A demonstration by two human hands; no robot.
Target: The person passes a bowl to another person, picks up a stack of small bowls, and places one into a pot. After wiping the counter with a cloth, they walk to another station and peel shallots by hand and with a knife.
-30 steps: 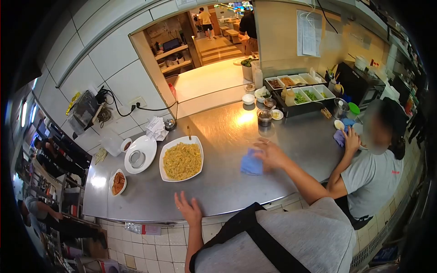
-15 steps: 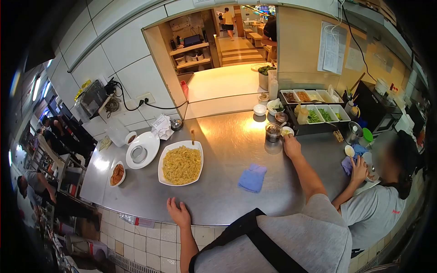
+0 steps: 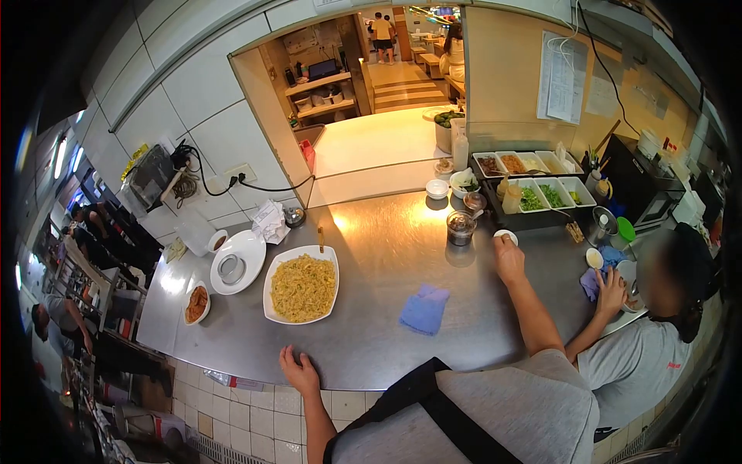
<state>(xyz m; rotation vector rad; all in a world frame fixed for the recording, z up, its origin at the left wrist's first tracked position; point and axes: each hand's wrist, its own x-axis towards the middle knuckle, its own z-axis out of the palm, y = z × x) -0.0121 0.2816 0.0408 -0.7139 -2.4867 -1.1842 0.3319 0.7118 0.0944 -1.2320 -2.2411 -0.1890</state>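
My right hand [image 3: 508,261] reaches over the steel counter, its fingers closed on the near rim of a small white dish [image 3: 506,235]. What the dish holds is mostly hidden. To its left stands a dark-filled glass jar [image 3: 461,226]. At the counter's front edge my left hand [image 3: 299,371] has its fingers apart and holds nothing. Above that hand sits a squarish white plate heaped with yellow fried rice [image 3: 302,288]. A folded blue cloth [image 3: 424,308] lies between my two arms.
Racks of white ingredient tubs [image 3: 541,193] stand at the back right. On the left are a round white plate [image 3: 251,267] with a metal ring and a bowl of reddish food [image 3: 198,304]. A co-worker in grey [image 3: 630,371] handles a bowl at the right.
My right hand has moved a little to the right and slightly down, and the small white dish has shifted right with it. My left hand stays near the counter edge.
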